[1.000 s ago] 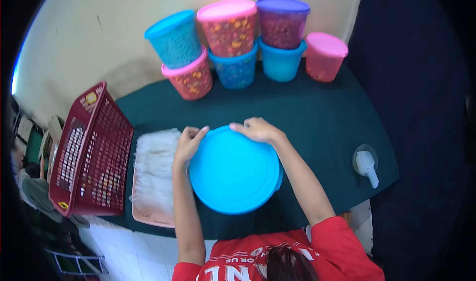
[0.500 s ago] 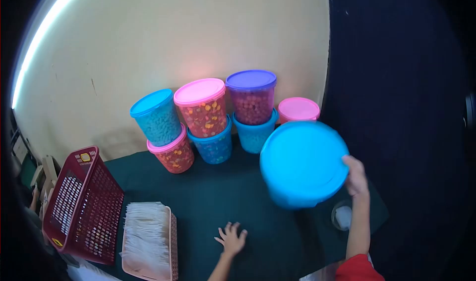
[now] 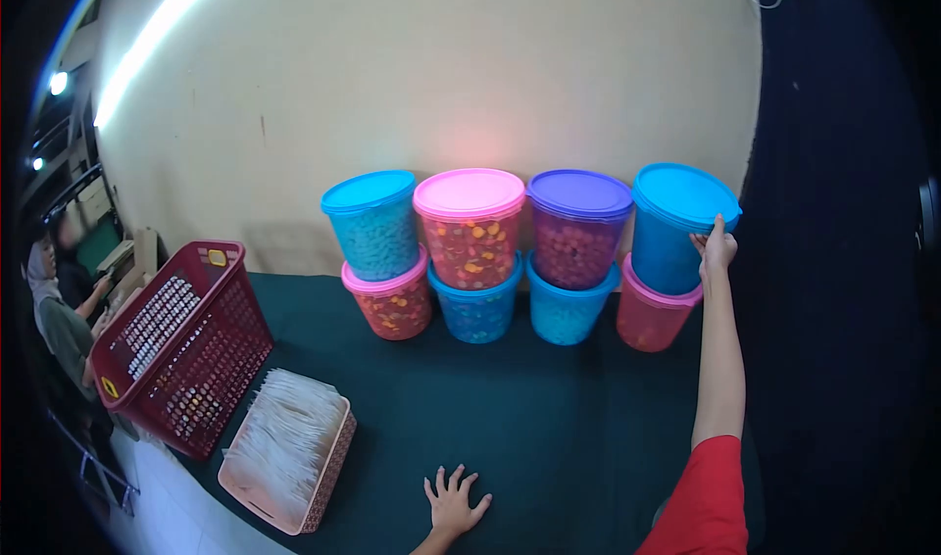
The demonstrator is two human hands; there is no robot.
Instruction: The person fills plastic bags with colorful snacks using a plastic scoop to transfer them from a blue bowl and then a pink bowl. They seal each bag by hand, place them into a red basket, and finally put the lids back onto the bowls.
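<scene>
My right hand [image 3: 718, 248] grips the rim of a blue lidded tub [image 3: 667, 246] at its right side. That tub sits on top of a pink-lidded tub [image 3: 649, 317] at the right end of the row. My left hand [image 3: 455, 501] lies on the dark green tablecloth with its fingers spread, holding nothing. Left of the blue tub stand a purple-lidded tub [image 3: 578, 241], a pink-lidded tub [image 3: 469, 246] with colourful pieces inside, and a light blue tub [image 3: 374, 237]. Each of these rests on another tub below.
A maroon perforated basket [image 3: 211, 359] stands at the table's left. Beside it is a pink basket [image 3: 333, 462] full of white clear-looking packets [image 3: 286, 447]. A beige wall [image 3: 470, 75] rises behind the tubs. Other people [image 3: 69, 310] are at the far left.
My right hand has carried the blue tub back onto the pink-lidded tub at the right end. My left hand stays spread on the table. The view has shifted.
</scene>
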